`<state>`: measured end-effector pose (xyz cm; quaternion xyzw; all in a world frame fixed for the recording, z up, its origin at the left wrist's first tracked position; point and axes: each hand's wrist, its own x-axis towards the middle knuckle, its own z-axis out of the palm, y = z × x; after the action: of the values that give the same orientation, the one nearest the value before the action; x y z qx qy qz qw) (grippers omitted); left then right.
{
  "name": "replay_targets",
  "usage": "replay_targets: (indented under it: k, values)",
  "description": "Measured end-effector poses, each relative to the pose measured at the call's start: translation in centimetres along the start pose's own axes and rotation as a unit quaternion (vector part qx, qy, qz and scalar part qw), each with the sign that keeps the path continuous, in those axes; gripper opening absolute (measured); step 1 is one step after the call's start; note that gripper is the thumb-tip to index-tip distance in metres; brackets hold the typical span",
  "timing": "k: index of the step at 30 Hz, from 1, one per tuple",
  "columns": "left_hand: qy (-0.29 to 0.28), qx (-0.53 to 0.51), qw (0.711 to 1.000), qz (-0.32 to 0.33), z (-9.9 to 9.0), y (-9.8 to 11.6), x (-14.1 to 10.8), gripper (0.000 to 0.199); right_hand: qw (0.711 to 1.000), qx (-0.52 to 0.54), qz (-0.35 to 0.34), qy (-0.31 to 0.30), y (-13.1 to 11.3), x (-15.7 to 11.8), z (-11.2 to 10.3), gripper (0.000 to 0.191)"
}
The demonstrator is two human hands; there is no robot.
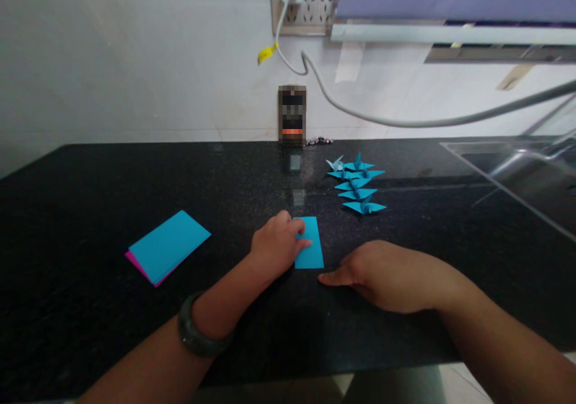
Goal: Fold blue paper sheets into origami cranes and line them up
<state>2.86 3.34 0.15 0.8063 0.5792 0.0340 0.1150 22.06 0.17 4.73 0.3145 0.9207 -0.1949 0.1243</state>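
A folded blue sheet of paper point(314, 245) lies flat on the dark counter in front of me, its fold layers too fine to make out. My left hand point(279, 239) rests on its left edge, with curled fingers and thumb tip pressing on the paper and holding it down. Just off the sheet's lower right corner is my right hand point(378, 275). One digit of it stretches toward that corner, close to the counter, while the other fingers are folded under and partly hidden. I see nothing held in it.
A stack of blue paper point(170, 245) with a pink sheet point(139, 267) beneath lies to the left. Several folded blue paper cranes point(364, 206) stand at the back right. A phone point(292, 116) leans on the wall. A sink point(531, 176) is at far right; a cable point(387, 120) hangs above.
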Motion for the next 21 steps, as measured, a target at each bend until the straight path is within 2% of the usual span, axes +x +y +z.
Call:
replay_targets:
  k: [3,6,10,14,16,18,21]
  values:
    - [0.001,0.002,1.0,0.001,0.1,-0.1,0.1,0.021,0.997,-0.018,0.064,0.032,0.4,0.6,0.2,0.057]
    - [0.002,0.005,1.0,0.005,0.2,-0.1,0.1,0.022,0.993,-0.064,0.099,0.017,0.3,1.0,0.6,0.062]
    - [-0.001,0.004,1.0,0.002,0.1,-0.1,0.1,0.022,0.995,-0.067,0.07,-0.005,-0.3,0.4,0.4,0.06]
    - [-0.006,0.0,1.0,-0.001,0.0,-0.1,0.1,0.022,1.0,-0.011,0.015,-0.019,-0.3,-0.4,0.0,0.047]
    - [-0.003,0.001,1.0,0.001,0.0,-0.1,0.1,0.022,1.0,0.005,0.023,-0.004,-0.2,-0.4,-0.2,0.044]
    - [0.001,0.002,1.0,0.005,0.1,-0.1,0.1,0.022,0.998,-0.014,0.057,0.011,-0.1,-0.3,-0.2,0.05]
    - [0.001,0.001,1.0,0.008,0.1,-0.2,0.1,0.022,0.997,-0.05,0.061,-0.001,-0.3,-0.1,-0.2,0.051]
